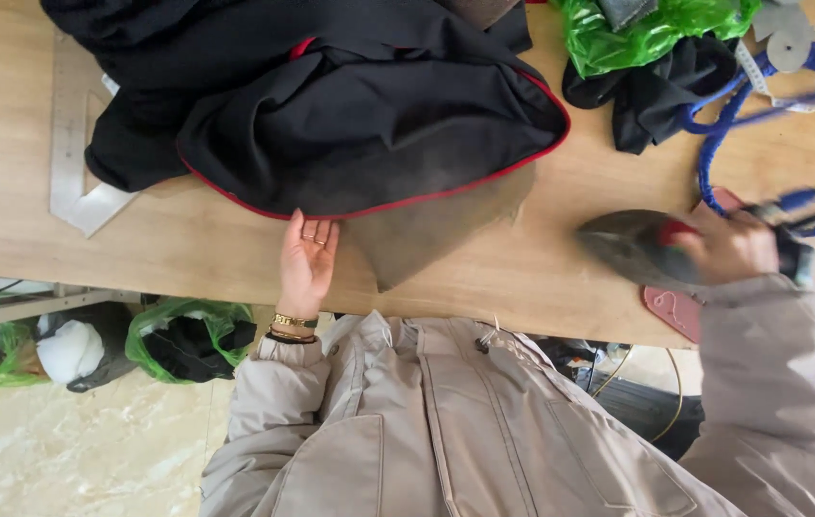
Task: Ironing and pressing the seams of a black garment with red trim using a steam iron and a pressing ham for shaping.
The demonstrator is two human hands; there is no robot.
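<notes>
Pressing flat on the wooden table (187,239), the left hand (307,258) lies palm up with its fingers together and extended, fingertips touching the red-piped edge of the black garment (369,124) where a sheer brownish piece of lining (427,230) sticks out toward the person. The right hand (728,247) is closed around the handle of a dark steam iron (633,249), which hovers blurred over a pinkish iron rest (678,308) at the table's near right edge, well apart from the fabric. A blue hose (714,144) and dark cables run from the iron across the right end of the table, past a green plastic bag (637,29) and a smaller heap of black cloth (647,96). The plain risk, as I judge it, is heat: if the iron travels left while the left hand rests by the seam, the sole or its steam could catch the fingers. The thin lining looks delicate and may scorch, pucker or shift if the iron lands on it while it is wrinkled or unsupported at the table edge. The hose could drag on the heaped cloth or snag the bag, jerking the iron off line, and plastic near a hot sole may melt. The bulky garment piled behind could also slide and pull the edge out from under the hand. A metal square ruler (67,144) lies at the far left, clear of all this.
</notes>
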